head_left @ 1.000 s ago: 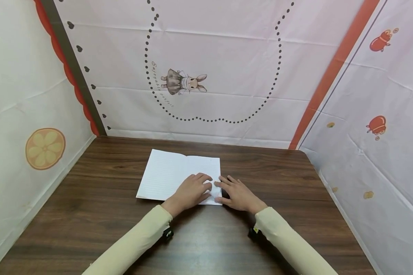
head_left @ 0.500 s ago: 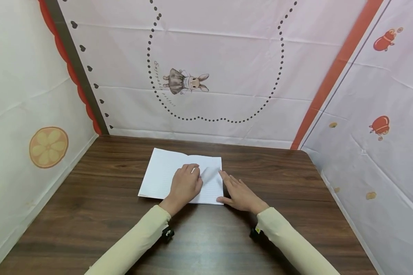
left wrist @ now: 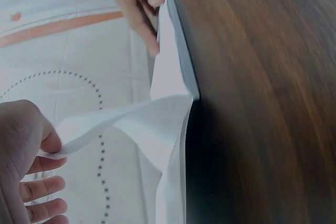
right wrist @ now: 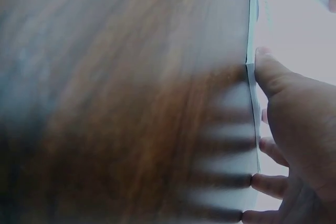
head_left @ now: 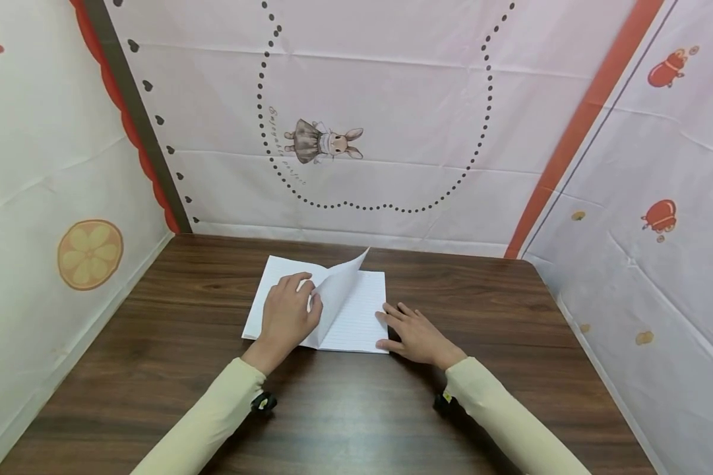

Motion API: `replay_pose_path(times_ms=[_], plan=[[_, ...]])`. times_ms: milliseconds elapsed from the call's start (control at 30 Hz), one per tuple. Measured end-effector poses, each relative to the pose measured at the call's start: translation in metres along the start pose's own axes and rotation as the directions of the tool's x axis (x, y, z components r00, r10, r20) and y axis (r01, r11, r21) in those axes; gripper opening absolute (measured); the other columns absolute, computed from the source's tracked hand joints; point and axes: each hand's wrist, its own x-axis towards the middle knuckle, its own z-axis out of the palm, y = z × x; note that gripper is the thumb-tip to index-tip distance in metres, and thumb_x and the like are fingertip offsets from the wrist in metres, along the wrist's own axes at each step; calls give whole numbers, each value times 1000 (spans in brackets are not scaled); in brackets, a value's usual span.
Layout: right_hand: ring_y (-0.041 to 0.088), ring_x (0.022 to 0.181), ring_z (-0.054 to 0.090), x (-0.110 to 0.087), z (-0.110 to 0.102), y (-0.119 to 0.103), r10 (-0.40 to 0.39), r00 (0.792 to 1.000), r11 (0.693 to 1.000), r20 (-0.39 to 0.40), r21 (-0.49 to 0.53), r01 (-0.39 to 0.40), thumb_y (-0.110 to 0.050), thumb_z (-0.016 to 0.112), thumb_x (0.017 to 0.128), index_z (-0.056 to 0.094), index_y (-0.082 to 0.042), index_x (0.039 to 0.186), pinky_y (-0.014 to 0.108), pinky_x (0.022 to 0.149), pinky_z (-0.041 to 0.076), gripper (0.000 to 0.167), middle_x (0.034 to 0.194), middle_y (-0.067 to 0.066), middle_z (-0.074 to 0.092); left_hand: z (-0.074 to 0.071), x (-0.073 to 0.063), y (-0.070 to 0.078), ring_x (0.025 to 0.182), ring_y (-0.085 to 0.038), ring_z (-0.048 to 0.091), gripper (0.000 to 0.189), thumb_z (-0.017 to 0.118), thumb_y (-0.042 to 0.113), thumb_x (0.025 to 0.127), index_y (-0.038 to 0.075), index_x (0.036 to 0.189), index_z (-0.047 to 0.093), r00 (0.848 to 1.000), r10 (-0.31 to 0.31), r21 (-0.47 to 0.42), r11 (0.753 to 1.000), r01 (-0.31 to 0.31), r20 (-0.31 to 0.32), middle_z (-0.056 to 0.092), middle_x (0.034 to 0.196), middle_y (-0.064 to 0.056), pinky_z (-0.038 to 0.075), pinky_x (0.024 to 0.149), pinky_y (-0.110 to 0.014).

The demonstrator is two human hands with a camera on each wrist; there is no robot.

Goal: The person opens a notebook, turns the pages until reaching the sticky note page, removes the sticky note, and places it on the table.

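Observation:
An open notebook point(head_left: 356, 323) with lined white pages lies on the table, its spine running away from the person. My left hand point(head_left: 287, 310) is over the left half and pinches a lifted page point(head_left: 337, 290) between thumb and forefinger. That page stands up from the spine and curves, as the left wrist view also shows. The other left fingers are loosely bent. My right hand point(head_left: 415, 335) rests at the notebook's right edge, fingers spread, with thumb and fingertips touching the edge of the right page.
The brown wood-grain table point(head_left: 344, 409) extends around the notebook. White printed cloth point(head_left: 403, 132) hangs behind the table and along both sides. A small dark device point(head_left: 264, 402) is strapped at the left wrist, and another one point(head_left: 444, 404) at the right.
The left hand has moved leftward from the right page, lifting a page and carrying it toward the left half. My right hand has stayed at the right edge, its fingers shifting slightly.

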Motion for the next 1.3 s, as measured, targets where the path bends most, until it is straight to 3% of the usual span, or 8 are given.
replay_pose_path(times_ms=[167,300,467,633,833,967,1167,1300], plan=[[47,151,25,0,-3,-3,9,1000,1000,12,12,-9,-51,57,101,41,-13,157,71,115,26,70,166,14,31,-13,-6,-17,96,-41,67,16,68,14,91,2,82,74,999,1,45,999,1,-32,72,107,-16,54,71,-54],[48,150,26,1,-5,-4,8,1000,1000,16,22,-8,-51,57,101,42,-12,157,72,114,26,69,165,15,31,-25,-16,-30,96,-42,66,18,68,14,89,3,75,71,1000,-18,81,997,19,-7,72,106,-18,54,70,-55],[48,150,26,0,-3,-2,4,1000,1000,12,26,-4,-51,57,102,42,-12,157,72,113,28,69,165,16,32,-35,-29,-47,99,-45,66,20,65,13,84,5,66,63,995,-57,112,993,48,76,71,110,-22,53,71,-56],[49,150,27,1,-5,-3,4,1000,999,9,37,-4,-51,58,101,42,-12,157,72,113,27,69,165,16,32,-40,-40,-62,103,-46,65,18,65,12,83,3,67,65,974,-105,148,986,76,200,69,116,-25,53,69,-56],[48,150,26,1,-5,-3,14,1000,998,11,57,-15,-50,59,101,43,-12,156,72,113,26,69,165,16,31,-41,-49,-68,111,-48,61,18,61,11,86,2,70,66,925,-181,157,978,135,335,66,122,-27,52,78,-61],[48,150,26,1,-5,-3,16,1000,998,13,68,-16,-49,60,101,43,-12,156,73,113,26,69,165,16,31,-40,-52,-67,116,-49,58,17,60,11,87,1,75,68,875,-245,184,966,183,418,64,126,-27,50,85,-63],[49,150,26,1,-4,-1,19,1000,998,7,67,-19,-49,60,101,44,-12,156,72,113,26,69,165,16,32,-34,-56,-67,120,-50,55,20,55,10,90,1,80,69,793,-298,227,952,205,532,62,128,-29,48,88,-66],[48,150,26,2,-3,-2,16,1000,997,7,72,-16,-49,60,101,43,-12,156,72,114,25,69,165,16,32,-32,-58,-68,122,-50,54,19,54,11,90,2,83,70,756,-319,249,945,210,572,62,129,-29,48,90,-65]])
